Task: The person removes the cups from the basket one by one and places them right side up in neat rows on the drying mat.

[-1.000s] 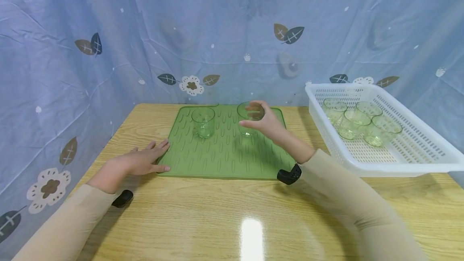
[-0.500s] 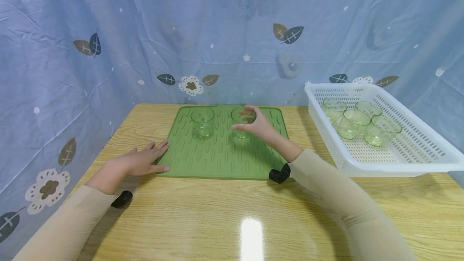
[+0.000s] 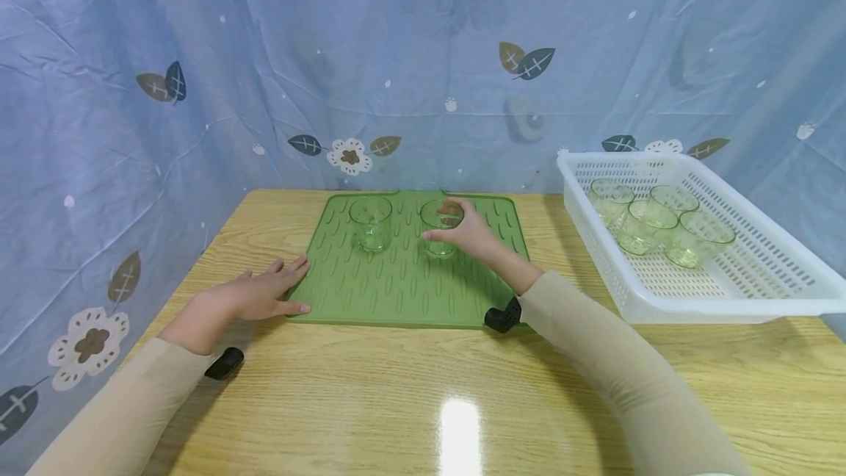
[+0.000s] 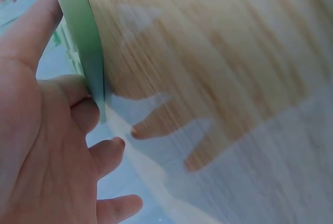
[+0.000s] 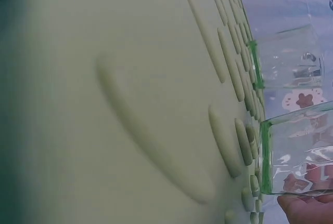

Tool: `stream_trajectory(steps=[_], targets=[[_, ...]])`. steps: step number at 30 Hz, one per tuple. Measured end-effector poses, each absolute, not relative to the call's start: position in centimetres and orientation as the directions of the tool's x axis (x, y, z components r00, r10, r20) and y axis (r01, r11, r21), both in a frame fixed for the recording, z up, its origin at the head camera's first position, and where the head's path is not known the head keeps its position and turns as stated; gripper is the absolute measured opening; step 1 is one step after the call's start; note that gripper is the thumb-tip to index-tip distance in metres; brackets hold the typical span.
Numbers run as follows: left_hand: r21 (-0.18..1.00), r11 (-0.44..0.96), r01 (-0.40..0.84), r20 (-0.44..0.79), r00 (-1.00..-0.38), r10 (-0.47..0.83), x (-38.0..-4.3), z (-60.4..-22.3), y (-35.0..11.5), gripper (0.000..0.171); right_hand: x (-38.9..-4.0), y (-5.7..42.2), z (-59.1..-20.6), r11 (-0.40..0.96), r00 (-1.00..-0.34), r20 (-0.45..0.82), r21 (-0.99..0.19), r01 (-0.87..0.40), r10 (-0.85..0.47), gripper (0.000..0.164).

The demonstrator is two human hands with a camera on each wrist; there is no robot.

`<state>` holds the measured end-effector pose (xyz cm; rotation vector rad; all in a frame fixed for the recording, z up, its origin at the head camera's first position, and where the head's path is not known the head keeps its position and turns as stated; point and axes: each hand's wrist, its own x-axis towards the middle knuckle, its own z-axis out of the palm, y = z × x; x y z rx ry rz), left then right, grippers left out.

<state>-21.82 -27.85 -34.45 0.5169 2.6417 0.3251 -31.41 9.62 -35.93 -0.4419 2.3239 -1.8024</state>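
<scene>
My right hand (image 3: 471,232) grips a clear, green-tinted drinking glass (image 3: 436,247) by its upper side, thumb in front and fingers behind. The glass is upright at the green ribbed drying mat (image 3: 370,292), its base right at the surface in the right wrist view. To its left a second matching glass (image 3: 371,230) stands upright on the mat, the two apart. My left hand (image 3: 261,292) lies at the mat's left edge with fingers spread. In the left wrist view its thumb (image 4: 31,31) lies along the mat's rim.
On the right of the wooden table (image 3: 344,395) stands a white perforated plastic basket (image 3: 747,307), with several similar glasses (image 3: 644,230) grouped at its left side. A blue patterned curtain (image 3: 410,57) hangs right behind the mat and basket.
My right hand has carried its glass slightly left and down to the mat, closer to the second glass. The left hand has stayed in place.
</scene>
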Motion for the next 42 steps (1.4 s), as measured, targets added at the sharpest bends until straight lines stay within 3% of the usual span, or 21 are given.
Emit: stream_trajectory(steps=[42], targets=[[0.286, 0.904, 0.317, -0.355, -0.841, 0.407, -21.79, -34.41, -27.71, 0.098, -31.92, 10.01, -35.71, 0.267, -0.929, -0.008, -0.959, -0.098, -0.369, 0.098]])
